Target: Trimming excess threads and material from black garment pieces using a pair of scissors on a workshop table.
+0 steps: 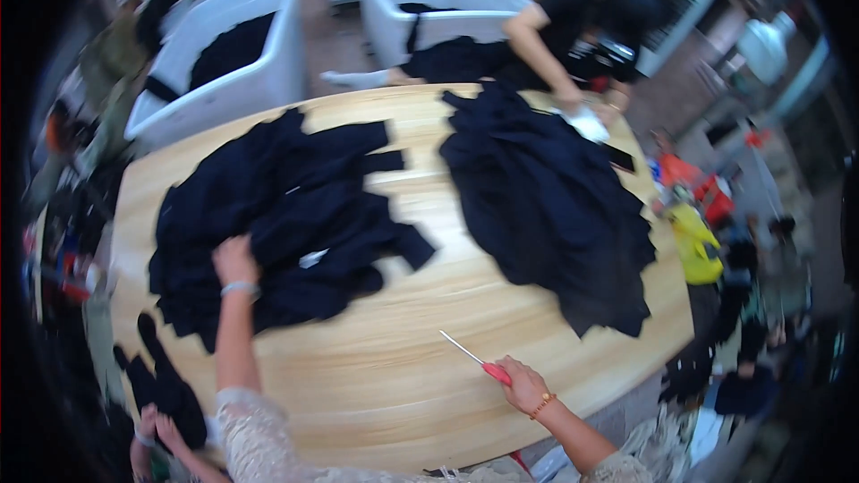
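My left hand (235, 261) is closed on the cloth at the near left of a spread heap of dark navy garments (277, 188). A white wristband circles that wrist. My right hand (526, 385), with a beaded bracelet, grips the red handle of a screwdriver (495, 373). Its thin metal shaft points away and to the left, over bare tabletop. Both lie on or above a pale wood-grain table (394, 394). To the right, a second heap of dark garments (546, 197) is apart from both my hands. A small white patch (312, 258) shows on the left heap.
Across the table, a person in black (573, 31) handles a white item (588, 123) beside a dark phone-like object (619, 159). Another person's hands (157, 427) are by dark cloth at lower left. White bins (286, 45) stand behind; a yellow bag (693, 241) is at right.
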Motion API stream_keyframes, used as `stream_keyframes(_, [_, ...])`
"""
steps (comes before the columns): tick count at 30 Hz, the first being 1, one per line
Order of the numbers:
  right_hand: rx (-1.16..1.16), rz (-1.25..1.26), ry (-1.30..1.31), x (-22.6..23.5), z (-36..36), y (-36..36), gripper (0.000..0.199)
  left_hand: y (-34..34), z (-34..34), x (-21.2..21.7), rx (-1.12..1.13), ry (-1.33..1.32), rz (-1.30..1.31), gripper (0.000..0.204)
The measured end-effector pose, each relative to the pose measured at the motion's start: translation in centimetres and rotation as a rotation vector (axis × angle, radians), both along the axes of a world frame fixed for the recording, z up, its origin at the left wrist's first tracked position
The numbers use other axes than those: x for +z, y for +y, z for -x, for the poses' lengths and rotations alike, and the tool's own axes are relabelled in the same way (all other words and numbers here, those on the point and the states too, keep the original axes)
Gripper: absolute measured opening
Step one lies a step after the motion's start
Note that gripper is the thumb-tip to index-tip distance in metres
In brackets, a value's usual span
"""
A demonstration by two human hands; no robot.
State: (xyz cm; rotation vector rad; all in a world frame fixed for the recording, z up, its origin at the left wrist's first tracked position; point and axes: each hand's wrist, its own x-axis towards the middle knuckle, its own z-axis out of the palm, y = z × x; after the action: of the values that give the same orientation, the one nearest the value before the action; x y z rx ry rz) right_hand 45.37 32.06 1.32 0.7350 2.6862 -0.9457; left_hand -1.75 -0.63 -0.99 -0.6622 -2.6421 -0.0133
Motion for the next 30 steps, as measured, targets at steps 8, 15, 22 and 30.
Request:
stream_keyframes(8, [-0.403,-0.180,-0.100,3.0,-8.2,8.2,0.043,-8.9,0.0,-1.0,0.584,-0.447,0.633,0.066])
stream_keyframes(15, [-0.874,-0.103,0.431,9.1,-6.4,25.0,0.033,7.7,-8.9,5.2,0.238,-0.249,0.383,0.037])
stream_keyframes(22, [-0.741,-0.371,0.374,5.3,1.5,41.4,0.045,26.1,-16.0,0.2,-0.289,-1.102,-0.582,0.063])
stream_keyframes(30, [-0.600,-0.125,0.229,-1.8,2.5,40.9,0.039,45.7,-19.3,3.3,-0.428,-0.904,-1.005,0.074])
